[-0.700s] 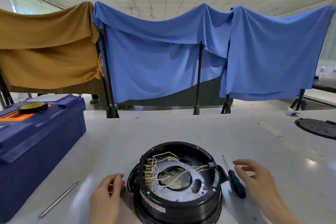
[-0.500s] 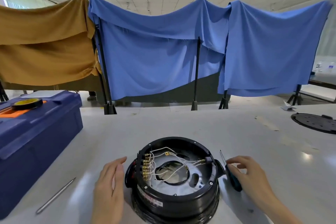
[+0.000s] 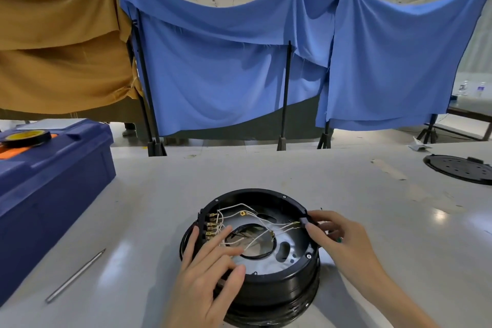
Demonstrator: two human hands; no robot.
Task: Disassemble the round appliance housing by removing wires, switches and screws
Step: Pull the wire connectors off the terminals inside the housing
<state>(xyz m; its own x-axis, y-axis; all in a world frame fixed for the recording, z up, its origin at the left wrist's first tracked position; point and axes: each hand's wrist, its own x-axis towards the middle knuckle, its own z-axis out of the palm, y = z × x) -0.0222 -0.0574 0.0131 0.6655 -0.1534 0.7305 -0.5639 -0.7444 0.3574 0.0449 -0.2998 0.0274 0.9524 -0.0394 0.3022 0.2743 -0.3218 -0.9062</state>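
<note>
Sitting open-side up near the front edge of the grey table [image 3: 319, 181], the round housing [image 3: 266, 287] has its cover off, while white wires [image 3: 255, 231] remain on the brass terminals [image 3: 211, 224] at its left wall and rim screws [image 3: 308, 256] are in place, so disassembly is judged to be at an early stage. The left hand [image 3: 205, 274] lies spread across the near-left rim, fingers loose and gripping nothing; the right hand [image 3: 338, 237] pinches a small black switch block [image 3: 303, 221] on the right rim, the probable first removal
</note>
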